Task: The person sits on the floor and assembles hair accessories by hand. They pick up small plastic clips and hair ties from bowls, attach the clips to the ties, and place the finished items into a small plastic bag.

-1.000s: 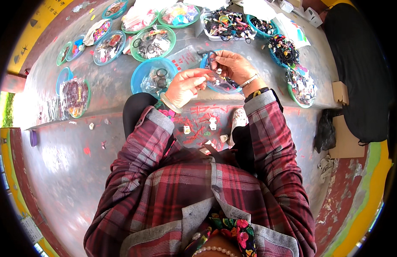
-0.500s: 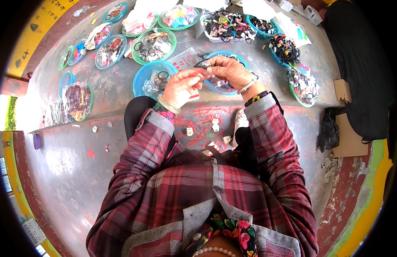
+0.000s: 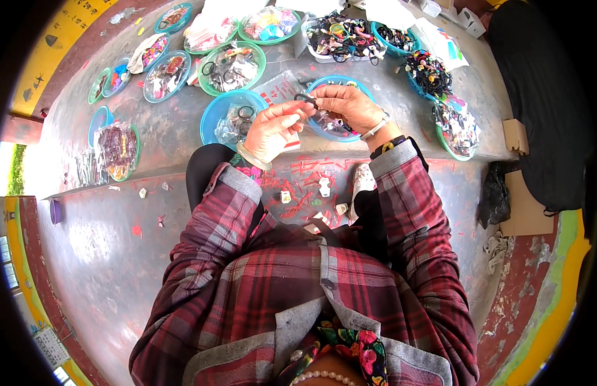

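Bright daylight — strongest at left | glare on grey floor [image 3: 89, 244] | fisheye bend — black corners

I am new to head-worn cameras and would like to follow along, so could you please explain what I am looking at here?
There is no machine here: these are a person's own bare hands. The camera, a wide fisheye, sits on the person's head looking down, which is why straight edges bend near the rim. Left in the picture is the person's left.

The plaid sleeves lead to the left hand and right hand. The right fingers pinch a dark band; the left fingertips are close beside it, but whatever they hold is too small to tell.

On the grey raised surface stand many basins, including a green basin and a blue basin, holding small items. Red scraps lie on the floor below.
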The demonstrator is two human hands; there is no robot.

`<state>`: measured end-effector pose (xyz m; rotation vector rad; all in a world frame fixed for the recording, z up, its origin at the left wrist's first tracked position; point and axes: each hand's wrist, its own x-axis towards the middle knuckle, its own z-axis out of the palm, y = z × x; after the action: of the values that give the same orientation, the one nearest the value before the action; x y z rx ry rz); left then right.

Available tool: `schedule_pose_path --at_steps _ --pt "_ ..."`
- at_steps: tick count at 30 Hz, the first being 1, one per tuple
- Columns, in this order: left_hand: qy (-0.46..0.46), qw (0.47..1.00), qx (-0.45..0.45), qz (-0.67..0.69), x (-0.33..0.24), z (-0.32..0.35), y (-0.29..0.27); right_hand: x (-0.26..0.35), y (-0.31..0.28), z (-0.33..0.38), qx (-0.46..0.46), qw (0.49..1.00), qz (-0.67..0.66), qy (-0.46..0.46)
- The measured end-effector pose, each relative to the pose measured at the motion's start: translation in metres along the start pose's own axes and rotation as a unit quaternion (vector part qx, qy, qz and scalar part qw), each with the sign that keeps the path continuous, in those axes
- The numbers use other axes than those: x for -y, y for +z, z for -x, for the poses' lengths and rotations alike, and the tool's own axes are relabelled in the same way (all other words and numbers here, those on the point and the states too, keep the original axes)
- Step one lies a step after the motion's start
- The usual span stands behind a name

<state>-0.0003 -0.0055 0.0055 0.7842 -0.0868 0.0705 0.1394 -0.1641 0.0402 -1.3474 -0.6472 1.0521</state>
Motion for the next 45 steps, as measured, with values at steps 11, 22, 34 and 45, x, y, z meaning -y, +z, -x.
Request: schedule_pose_path --at_steps 11,22,34,45 --pt "0.02 0.997 -0.048 0.058 0.001 0.0 -0.004 0.006 0.002 0.001 0.012 0.998 0.028 -0.049" --pt "0.039 0.997 -0.044 0.06 0.002 0.0 -0.009 0.009 0.005 0.0 -0.062 0.995 0.034 -0.065" --pt "0.021 0.998 -0.047 0.049 0.002 0.001 -0.007 0.004 0.008 -0.003 -0.127 0.982 -0.072 -0.122" --pt "0.017 0.996 -0.086 0.028 0.002 0.0 -0.004 0.001 0.002 -0.004 -0.11 0.99 -0.06 -0.063"
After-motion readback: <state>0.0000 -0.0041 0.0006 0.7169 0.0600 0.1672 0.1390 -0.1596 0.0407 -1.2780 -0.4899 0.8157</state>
